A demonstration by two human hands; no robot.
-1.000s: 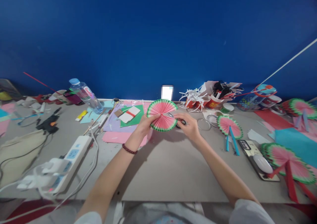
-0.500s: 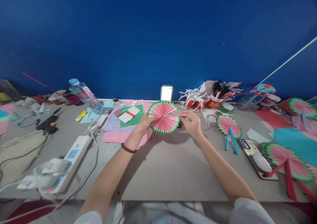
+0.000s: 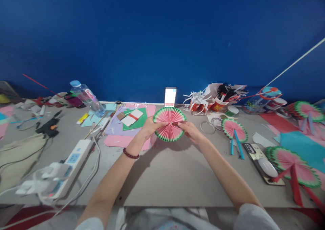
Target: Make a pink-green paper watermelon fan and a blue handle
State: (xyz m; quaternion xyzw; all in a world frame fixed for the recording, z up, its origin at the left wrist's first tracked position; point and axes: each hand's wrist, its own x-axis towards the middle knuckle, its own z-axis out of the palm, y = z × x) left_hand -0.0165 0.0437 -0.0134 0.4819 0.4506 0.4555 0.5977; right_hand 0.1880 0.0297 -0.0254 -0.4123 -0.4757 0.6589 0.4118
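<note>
Pink pleated paper fan (image 3: 169, 116), green-&-white rim: where's it at?
— Up over the desk (image 3: 157, 182), btwn the hands. L hand (image 3: 148, 129) pinches its left side, thumb lying across the front twd ctr; R hand (image 3: 191, 132) pinches the right side (other fingertips hidden behind, can't tell how they sit).
— Orientation?
— Face-on to us, round, pleats radiating all ways from ctr.
— Any writing?
— Red lettering on the bottle (image 3: 95, 107) label (image 3: 89, 93), too blurry to read.
</note>
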